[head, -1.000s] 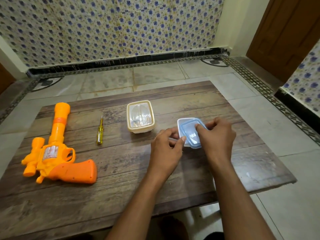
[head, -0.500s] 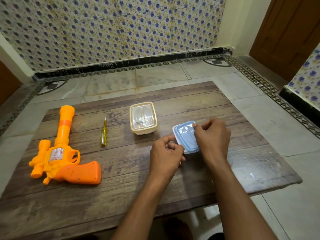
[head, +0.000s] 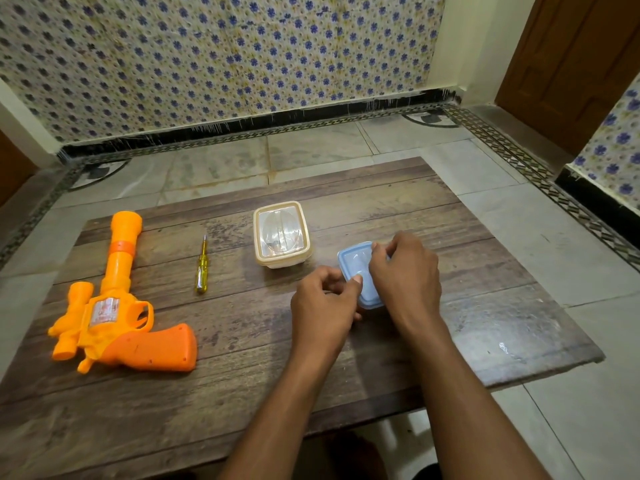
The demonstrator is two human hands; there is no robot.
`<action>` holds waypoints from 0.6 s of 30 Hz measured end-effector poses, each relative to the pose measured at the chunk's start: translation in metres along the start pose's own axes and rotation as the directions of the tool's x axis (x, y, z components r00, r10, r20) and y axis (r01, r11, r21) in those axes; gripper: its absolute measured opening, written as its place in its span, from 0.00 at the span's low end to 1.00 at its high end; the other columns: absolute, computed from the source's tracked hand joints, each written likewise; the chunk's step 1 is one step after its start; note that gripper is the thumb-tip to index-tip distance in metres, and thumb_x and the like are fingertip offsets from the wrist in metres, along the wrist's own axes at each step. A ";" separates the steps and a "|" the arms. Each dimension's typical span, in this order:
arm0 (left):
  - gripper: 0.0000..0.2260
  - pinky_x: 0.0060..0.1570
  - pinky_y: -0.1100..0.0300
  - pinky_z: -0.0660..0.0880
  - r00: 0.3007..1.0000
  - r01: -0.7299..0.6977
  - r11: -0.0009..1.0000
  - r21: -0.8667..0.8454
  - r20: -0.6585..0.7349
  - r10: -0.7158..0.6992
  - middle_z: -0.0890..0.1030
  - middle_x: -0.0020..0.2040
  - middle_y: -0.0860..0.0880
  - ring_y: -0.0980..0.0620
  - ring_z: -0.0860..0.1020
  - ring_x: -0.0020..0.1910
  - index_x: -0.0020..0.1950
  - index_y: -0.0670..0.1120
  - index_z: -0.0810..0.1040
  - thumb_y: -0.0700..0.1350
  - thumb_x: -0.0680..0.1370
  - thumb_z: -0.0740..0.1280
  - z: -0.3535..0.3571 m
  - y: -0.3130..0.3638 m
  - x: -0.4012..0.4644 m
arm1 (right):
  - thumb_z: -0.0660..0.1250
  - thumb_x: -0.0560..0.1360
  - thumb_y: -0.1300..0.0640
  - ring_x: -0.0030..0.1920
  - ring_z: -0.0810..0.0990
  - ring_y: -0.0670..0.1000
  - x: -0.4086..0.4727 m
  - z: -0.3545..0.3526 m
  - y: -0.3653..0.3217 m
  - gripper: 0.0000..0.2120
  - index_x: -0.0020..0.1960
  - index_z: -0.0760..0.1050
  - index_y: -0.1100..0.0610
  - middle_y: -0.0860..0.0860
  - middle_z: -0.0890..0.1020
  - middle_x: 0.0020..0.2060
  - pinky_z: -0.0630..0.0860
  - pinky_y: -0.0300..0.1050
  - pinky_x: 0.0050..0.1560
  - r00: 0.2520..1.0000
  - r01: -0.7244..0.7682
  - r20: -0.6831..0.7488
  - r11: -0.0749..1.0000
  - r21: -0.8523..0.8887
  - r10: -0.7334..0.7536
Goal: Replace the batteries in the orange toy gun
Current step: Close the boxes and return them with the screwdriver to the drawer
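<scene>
The worktop carried everything. The orange toy gun lay untouched at its left edge — the screwdriver alongside. Right of centre, the blue-lidded box was pinched by the left hand and gripped by the right hand — probably for opening.

— What is blocking the way across the table?
— The cream box and screwdriver are sitting mid-table, well apart, leaving bare wood between them.
— And the near side?
— Bare planks are running open toward the toy gun.
</scene>
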State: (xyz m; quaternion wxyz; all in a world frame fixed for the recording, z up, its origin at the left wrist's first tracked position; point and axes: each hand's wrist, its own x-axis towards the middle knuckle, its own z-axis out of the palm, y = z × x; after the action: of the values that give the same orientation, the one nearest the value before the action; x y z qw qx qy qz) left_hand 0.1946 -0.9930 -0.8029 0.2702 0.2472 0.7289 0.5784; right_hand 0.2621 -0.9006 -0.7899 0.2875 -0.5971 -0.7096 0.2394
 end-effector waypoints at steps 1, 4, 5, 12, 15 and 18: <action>0.04 0.32 0.53 0.82 1.000 -0.005 1.000 0.008 -0.003 0.005 0.84 0.40 0.50 0.50 0.84 0.30 0.46 0.45 0.80 0.43 0.78 0.73 -0.001 0.000 0.000 | 0.64 0.80 0.46 0.46 0.81 0.57 0.000 0.001 0.001 0.13 0.48 0.75 0.57 0.54 0.81 0.44 0.80 0.55 0.44 1.000 0.018 0.004 1.000 0.016 -0.018; 0.03 0.31 0.55 0.82 0.999 -0.031 0.999 0.039 0.008 0.031 0.83 0.47 0.49 0.48 0.85 0.35 0.48 0.49 0.77 0.44 0.79 0.71 -0.002 -0.003 0.000 | 0.64 0.81 0.46 0.44 0.79 0.54 -0.001 0.001 0.002 0.14 0.45 0.73 0.57 0.52 0.79 0.41 0.76 0.50 0.41 0.999 0.048 0.017 0.995 0.087 -0.050; 0.05 0.32 0.54 0.81 0.999 -0.042 0.997 0.061 0.003 0.042 0.83 0.47 0.50 0.47 0.85 0.37 0.48 0.51 0.75 0.45 0.79 0.70 -0.003 -0.002 0.000 | 0.64 0.81 0.46 0.44 0.79 0.53 -0.002 0.001 0.002 0.15 0.45 0.73 0.57 0.51 0.79 0.41 0.76 0.50 0.41 0.998 0.049 0.031 0.993 0.108 -0.053; 0.10 0.39 0.52 0.77 0.997 -0.022 0.998 0.058 -0.079 0.027 0.80 0.50 0.49 0.48 0.81 0.47 0.62 0.54 0.72 0.47 0.81 0.63 -0.023 0.007 -0.002 | 0.65 0.81 0.45 0.38 0.76 0.45 -0.016 0.002 -0.008 0.16 0.42 0.73 0.56 0.48 0.77 0.36 0.69 0.40 0.33 0.980 0.149 0.108 0.977 0.154 -0.166; 0.08 0.41 0.55 0.76 0.992 -0.067 0.986 0.155 -0.096 0.083 0.80 0.50 0.50 0.51 0.79 0.47 0.59 0.51 0.76 0.47 0.83 0.59 -0.036 0.007 -0.002 | 0.65 0.81 0.45 0.37 0.77 0.45 -0.027 0.008 -0.018 0.17 0.42 0.73 0.56 0.47 0.77 0.35 0.72 0.42 0.34 0.964 0.220 0.118 0.964 0.146 -0.238; 0.08 0.34 0.66 0.69 0.985 -0.090 0.977 0.193 -0.126 0.116 0.79 0.46 0.51 0.57 0.77 0.42 0.57 0.50 0.75 0.49 0.86 0.57 -0.049 0.006 -0.004 | 0.65 0.82 0.46 0.35 0.76 0.43 -0.037 0.009 -0.030 0.16 0.42 0.74 0.56 0.47 0.77 0.34 0.68 0.37 0.32 0.952 0.251 0.136 0.955 0.156 -0.273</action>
State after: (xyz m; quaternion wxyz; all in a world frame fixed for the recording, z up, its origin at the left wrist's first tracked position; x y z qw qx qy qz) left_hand 0.1641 -1.0294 -0.7876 0.1648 0.2686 0.7829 0.5364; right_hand 0.2390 -0.9424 -0.7810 0.3007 -0.4558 -0.7848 0.2930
